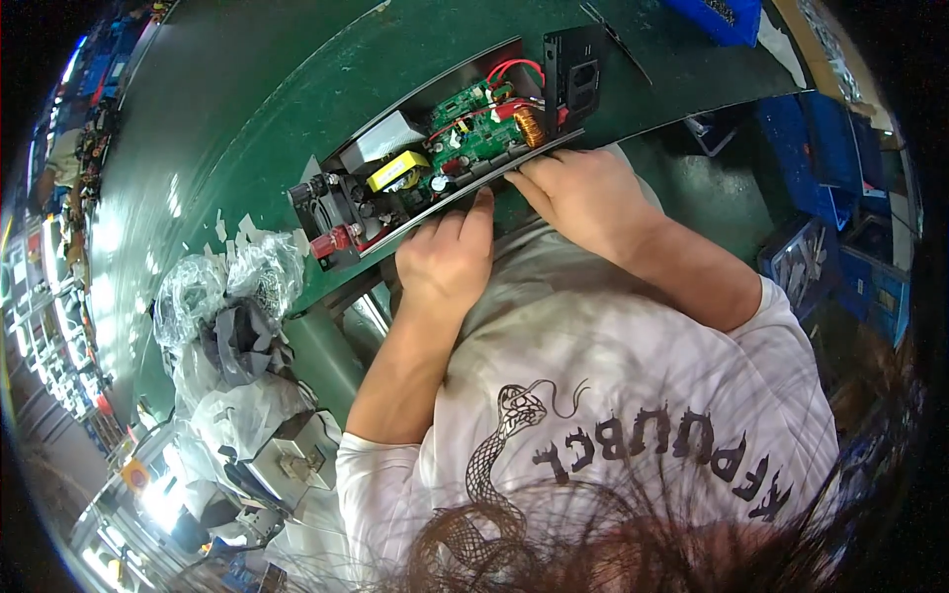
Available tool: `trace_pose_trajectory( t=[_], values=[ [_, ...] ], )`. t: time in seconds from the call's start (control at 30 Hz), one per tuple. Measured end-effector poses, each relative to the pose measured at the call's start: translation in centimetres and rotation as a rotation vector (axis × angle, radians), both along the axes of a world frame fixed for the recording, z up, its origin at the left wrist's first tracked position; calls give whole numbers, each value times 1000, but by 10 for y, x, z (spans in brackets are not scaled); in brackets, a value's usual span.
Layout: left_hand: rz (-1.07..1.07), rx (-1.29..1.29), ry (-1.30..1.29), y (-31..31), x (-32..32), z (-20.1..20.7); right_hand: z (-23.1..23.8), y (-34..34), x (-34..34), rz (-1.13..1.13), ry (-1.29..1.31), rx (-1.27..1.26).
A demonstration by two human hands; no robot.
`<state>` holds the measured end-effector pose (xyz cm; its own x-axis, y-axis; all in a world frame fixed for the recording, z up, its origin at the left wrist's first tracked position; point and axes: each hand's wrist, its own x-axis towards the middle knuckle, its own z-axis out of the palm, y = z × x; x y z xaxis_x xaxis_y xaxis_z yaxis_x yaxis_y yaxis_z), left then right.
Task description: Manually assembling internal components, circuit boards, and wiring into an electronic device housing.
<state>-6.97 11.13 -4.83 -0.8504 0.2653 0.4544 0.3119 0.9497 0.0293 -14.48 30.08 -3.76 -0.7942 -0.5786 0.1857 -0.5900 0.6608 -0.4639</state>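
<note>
An open power inverter [405, 214] lies slanted across the green bench, its long metal case showing the insides. Within it are a green circuit board [479, 138], a yellow-wrapped transformer [398, 171] and a copper-wound ring coil [529, 127]. A black end panel [573, 79] with a socket stands at its right end, red wires beside it. My left hand [447, 249] is closed against the near side wall, fingers curled, thumb side up. Farther right along that wall, my right hand [583, 196] grips the edge; some of its fingertips are hidden.
Clear plastic bags [232, 282] and dark grey parts pile up at the left bench edge. Beyond the end panel lies a thin dark tool [623, 44]. A blue bin [727, 18] is at the far right; more blue bins [875, 282] stand lower right.
</note>
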Motion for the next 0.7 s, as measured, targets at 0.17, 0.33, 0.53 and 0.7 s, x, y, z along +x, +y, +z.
trace_pose_trajectory(
  t=[0.17,0.33,0.53,0.7],
  values=[
    [25,-3,-35,0,1,1,1,1,-2,-14,63,-12],
    [23,6,-22,1,0,1,0,1,-2,-14,117,-11],
    [44,0,-17,1,1,-2,2,4,-3,-34,173,-51],
    [52,-7,0,1,1,0,0,7,-4,-56,216,-50]
  ],
)
